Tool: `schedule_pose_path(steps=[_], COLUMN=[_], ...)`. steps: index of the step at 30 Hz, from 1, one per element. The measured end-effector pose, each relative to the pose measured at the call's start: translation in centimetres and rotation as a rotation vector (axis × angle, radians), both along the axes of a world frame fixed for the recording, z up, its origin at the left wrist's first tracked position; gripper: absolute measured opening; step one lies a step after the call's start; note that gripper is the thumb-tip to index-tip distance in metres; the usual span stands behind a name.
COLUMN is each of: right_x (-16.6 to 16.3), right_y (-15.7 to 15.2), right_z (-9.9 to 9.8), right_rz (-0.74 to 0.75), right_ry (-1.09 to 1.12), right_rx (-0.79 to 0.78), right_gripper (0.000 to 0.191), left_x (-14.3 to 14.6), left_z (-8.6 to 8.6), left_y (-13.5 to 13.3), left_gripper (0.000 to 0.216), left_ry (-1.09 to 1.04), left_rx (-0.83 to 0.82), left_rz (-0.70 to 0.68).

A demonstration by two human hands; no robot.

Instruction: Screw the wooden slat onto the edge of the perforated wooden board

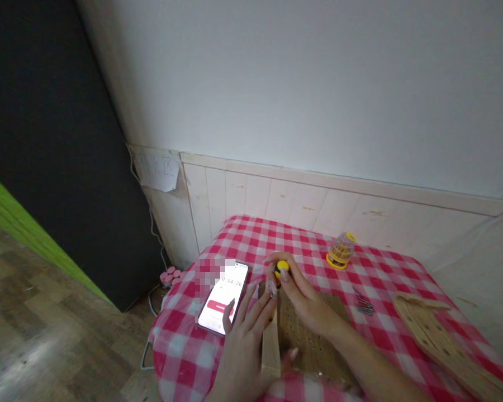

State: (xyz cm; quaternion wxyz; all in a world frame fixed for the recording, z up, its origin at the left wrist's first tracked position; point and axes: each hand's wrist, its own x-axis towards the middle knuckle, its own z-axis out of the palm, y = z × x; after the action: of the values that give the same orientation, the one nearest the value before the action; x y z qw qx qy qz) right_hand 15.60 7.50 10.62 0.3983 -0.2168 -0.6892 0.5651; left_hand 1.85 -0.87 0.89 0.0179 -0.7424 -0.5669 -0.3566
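My right hand (304, 296) is wrapped round the yellow and black handle of a screwdriver (282, 268), held upright over the far end of a wooden strip (271, 346). The screwdriver's tip is hidden behind my fingers. My left hand (245, 340) lies over the strip with its fingers stretched forward and its thumb on the strip's other side, pressing it against a wooden board (312, 340) dotted with small holes. Its fingertips come close to the screwdriver. A lit phone (224, 296) showing a timer lies just left of that hand.
A clear, yellow-based bit case (340, 251) stands at the back. Several screws (364, 305) lie right of the board, and curved wooden pieces (431, 329) with holes lie farther right. The checked tablecloth (180, 346) reaches the table's left edge; a panelled wall (255, 190) rises behind.
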Motion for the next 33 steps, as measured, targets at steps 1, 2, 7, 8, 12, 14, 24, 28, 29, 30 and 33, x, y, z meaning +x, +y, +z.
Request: schedule_pose_path(steps=[1,2,7,8,12,14,24,28,29,30,33], right_x=[-0.1,-0.2,-0.3,-0.3,0.1,0.2,-0.2,-0.3,-0.3,-0.2,0.0], right_y=[0.1,0.2,0.7,0.8,0.5,0.4,0.4,0.3,0.2,0.2,0.1], right_z=[-0.2,-0.3,-0.5,-0.4,0.3,0.4,-0.7,-0.4,-0.3,-0.2,0.3], right_rz=[0.013,0.032,0.011,-0.002,-0.012,0.009,0.007,0.023,0.015,0.003,-0.024], right_ry=[0.032,0.066,0.122,0.113,0.065,0.063,0.092,0.071,0.058,0.043,-0.002], right_rx=[-0.052,-0.102,-0.152,-0.127,0.010,0.045,-0.098,-0.118,-0.105,-0.087,0.009], right_gripper=[0.046,0.051,0.048,0.045,0.036,0.035,0.049,0.051,0.049,0.048,0.042], left_x=[0.0,0.1,0.2,0.1,0.1,0.1,0.1,0.0,0.0,0.0,-0.1], left_z=[0.0,0.0,0.1,0.1,0.0,0.0,0.3,0.3,0.4,0.4,0.5], left_y=[0.0,0.0,-0.2,-0.2,-0.2,-0.2,-0.2,-0.2,-0.3,-0.3,-0.5], left_gripper=[0.075,0.074,0.072,0.072,0.072,0.073,0.072,0.070,0.069,0.069,0.068], left_ry=[-0.011,-0.017,-0.011,-0.012,-0.009,-0.003,0.026,0.054,0.061,0.068,0.086], left_rx=[0.001,0.002,0.020,0.028,0.052,0.047,0.036,0.036,0.035,0.034,0.030], left_rz=[0.004,0.006,0.007,0.008,0.010,0.011,0.015,0.036,0.039,0.042,0.048])
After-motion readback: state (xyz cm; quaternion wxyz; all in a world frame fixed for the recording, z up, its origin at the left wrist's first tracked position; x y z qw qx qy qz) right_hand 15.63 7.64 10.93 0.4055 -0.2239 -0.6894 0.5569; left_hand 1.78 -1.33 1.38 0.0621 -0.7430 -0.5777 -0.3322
